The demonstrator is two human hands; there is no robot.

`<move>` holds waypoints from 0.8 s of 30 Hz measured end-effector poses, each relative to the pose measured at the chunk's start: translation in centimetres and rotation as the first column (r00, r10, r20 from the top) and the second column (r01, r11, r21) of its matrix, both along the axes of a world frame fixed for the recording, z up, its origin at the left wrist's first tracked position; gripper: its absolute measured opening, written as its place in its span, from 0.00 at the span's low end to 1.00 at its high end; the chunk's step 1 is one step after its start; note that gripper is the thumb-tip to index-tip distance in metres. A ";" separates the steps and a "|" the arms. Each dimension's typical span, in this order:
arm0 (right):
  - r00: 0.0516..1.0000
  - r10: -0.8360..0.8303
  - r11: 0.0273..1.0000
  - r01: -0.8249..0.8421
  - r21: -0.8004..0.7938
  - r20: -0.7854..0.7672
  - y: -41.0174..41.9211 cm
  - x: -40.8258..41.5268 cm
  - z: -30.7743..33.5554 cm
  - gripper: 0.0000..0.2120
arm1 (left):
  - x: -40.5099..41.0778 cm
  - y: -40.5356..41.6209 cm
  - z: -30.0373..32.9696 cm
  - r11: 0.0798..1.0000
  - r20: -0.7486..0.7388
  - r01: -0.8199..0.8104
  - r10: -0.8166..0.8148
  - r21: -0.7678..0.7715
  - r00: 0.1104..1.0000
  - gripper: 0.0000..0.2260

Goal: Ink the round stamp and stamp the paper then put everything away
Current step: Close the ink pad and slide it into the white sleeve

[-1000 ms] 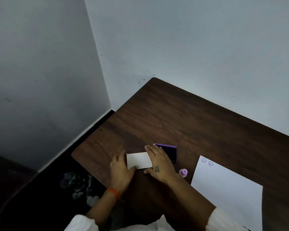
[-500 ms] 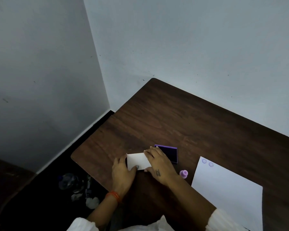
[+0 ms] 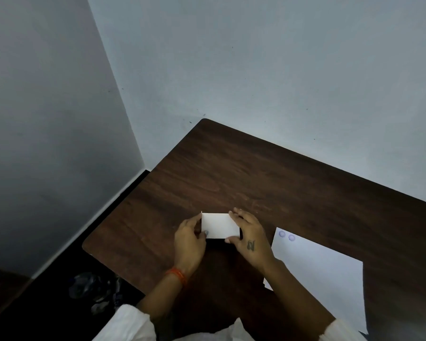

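Head view: two hands held a small white box at the lower centre of the frame, over a dark wooden table.

The left hand (image 3: pixel 189 238) gripped the left end of the white box (image 3: pixel 220 225), its thumb lying on the near corner of the lid. The right hand (image 3: pixel 250 238) clasped the right end, fingers curled over the far edge and thumb pressed to the near edge. The box sat level, touching or just above the table (image 3: pixel 231 173); which one could not be told. To the right of the hands, a white paper (image 3: pixel 325 274) lay flat on the table, with two round purple stamp marks (image 3: pixel 287 236) near its upper left corner. The round stamp was not visible.
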State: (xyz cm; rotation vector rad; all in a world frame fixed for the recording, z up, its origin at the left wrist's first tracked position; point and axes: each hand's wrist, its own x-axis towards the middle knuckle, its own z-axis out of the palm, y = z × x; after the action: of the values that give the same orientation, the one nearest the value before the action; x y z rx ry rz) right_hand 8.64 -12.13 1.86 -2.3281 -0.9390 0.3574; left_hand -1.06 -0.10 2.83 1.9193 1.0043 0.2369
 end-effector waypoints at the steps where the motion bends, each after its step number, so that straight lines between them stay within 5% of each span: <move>1: 0.999 -0.028 1.000 0.027 -0.003 -0.026 -0.3 0.2 -0.1 0.31 | 0.4 -0.2 0.0 1.000 -0.014 0.011 -0.011 -0.010 1.000 0.21; 24: 0.991 -0.033 0.984 0.010 -0.177 -0.126 -1.2 0.8 -1.4 0.31 | 1.9 -0.9 -2.1 0.998 -0.172 0.061 -0.064 -0.022 0.983 0.21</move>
State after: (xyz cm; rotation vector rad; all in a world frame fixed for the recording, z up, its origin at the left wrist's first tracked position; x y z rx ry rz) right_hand 9.41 -13.35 0.44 -2.4382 -0.8490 0.5957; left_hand 0.85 -0.98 0.69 1.9787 1.0532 0.0260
